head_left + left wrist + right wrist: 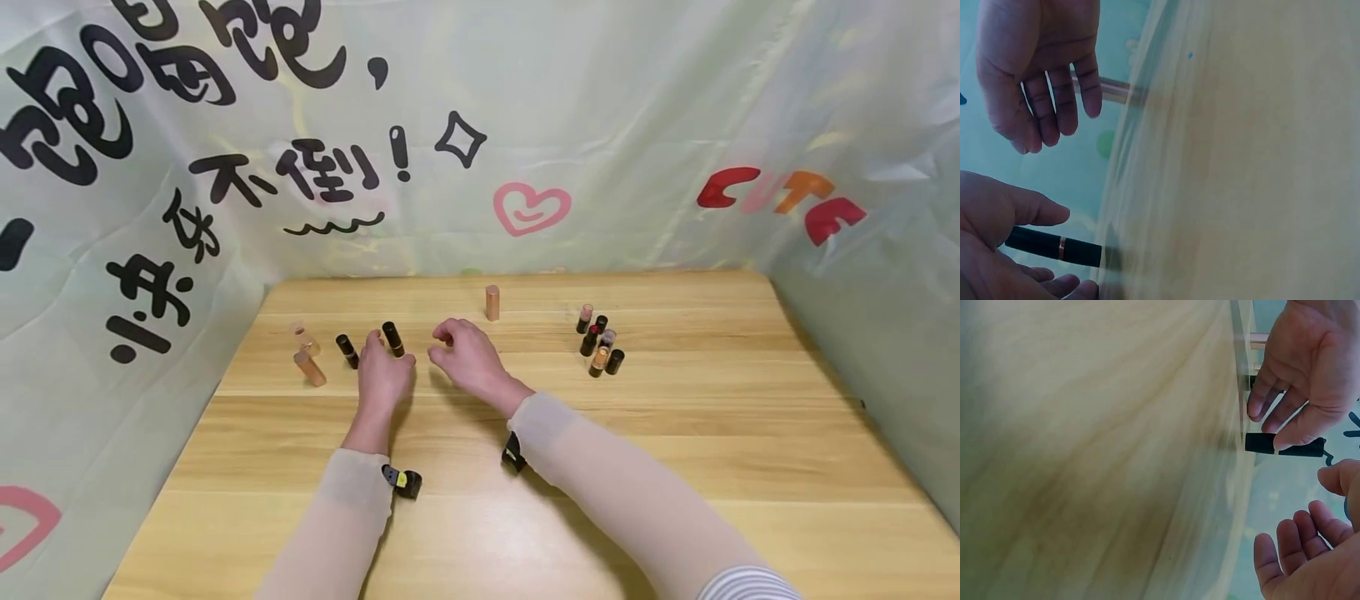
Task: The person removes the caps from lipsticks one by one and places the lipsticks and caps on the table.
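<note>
A black lipstick tube [393,338] with a thin metallic band stands upright beside my left hand [384,375]. In the left wrist view this tube [1082,251] rises between thumb and fingers, with a gap below the spread thumb. Seen from the right wrist, the left thumb overlaps the tube [1300,450]. My right hand [471,360] hovers to the right of it, fingers loosely bent and holding nothing. Another black lipstick tube [347,351] stands just left of the left hand. Behind the right hand is a rose-gold lipstick tube [492,303].
At the left stand a rose-gold tube [310,367] and a pale pink clear-topped tube [305,339]. On the right is a cluster of several lipsticks, among them an uncapped red one [590,340] and a black cap [615,362]. A printed cloth [637,125] borders the wooden table [465,542].
</note>
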### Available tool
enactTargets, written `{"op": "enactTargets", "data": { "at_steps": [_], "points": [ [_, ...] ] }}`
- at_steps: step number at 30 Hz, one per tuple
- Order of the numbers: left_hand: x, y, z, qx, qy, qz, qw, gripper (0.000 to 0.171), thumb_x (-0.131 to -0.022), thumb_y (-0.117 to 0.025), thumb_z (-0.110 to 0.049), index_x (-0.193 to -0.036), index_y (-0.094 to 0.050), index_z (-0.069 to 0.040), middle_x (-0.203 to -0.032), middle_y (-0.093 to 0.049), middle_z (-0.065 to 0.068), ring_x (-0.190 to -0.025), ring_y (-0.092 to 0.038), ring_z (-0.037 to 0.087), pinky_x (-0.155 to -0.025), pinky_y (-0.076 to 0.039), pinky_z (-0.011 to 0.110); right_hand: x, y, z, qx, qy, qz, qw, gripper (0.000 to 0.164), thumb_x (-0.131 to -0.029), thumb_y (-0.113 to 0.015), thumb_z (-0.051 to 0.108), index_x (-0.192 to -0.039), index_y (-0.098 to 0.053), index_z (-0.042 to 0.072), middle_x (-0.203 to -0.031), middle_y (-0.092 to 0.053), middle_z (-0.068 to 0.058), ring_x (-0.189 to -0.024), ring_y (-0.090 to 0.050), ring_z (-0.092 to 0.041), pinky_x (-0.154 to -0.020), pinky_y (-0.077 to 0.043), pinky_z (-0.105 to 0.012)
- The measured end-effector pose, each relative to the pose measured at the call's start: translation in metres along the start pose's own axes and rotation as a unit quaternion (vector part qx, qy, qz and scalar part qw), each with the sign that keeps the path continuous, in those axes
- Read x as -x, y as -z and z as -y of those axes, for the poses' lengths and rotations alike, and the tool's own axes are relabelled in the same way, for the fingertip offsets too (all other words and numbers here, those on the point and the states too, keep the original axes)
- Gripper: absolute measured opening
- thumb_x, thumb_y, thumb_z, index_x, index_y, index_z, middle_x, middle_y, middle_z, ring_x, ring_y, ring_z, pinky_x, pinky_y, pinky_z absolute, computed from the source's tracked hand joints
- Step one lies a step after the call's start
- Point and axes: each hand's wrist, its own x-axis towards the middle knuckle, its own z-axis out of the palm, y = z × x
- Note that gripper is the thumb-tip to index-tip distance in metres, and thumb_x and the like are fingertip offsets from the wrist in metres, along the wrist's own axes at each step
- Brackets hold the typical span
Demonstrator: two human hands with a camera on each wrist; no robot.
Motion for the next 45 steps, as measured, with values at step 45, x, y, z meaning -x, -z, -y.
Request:
{"op": "enactTargets", "data": {
  "at_steps": [45],
  "points": [
    [0.039,-0.038,-0.054,0.053,-0.127,0.165,0.9766,0.026,-0.084,-0.078,-0.022,-0.106,-0.068,-0.011,-0.096,-0.072,0.001,-0.087,-0.069,0.015,-0.077,-0.055,0.033,0.024,0.079,-0.020,-0.230,-0.023,0.053,0.971,0.024,-0.091,-0.068,0.012,-0.114,-0.061,0.006,-0.106,-0.071,-0.011,-0.101,-0.067,-0.020,-0.084,-0.054,-0.032]
  ]
}}
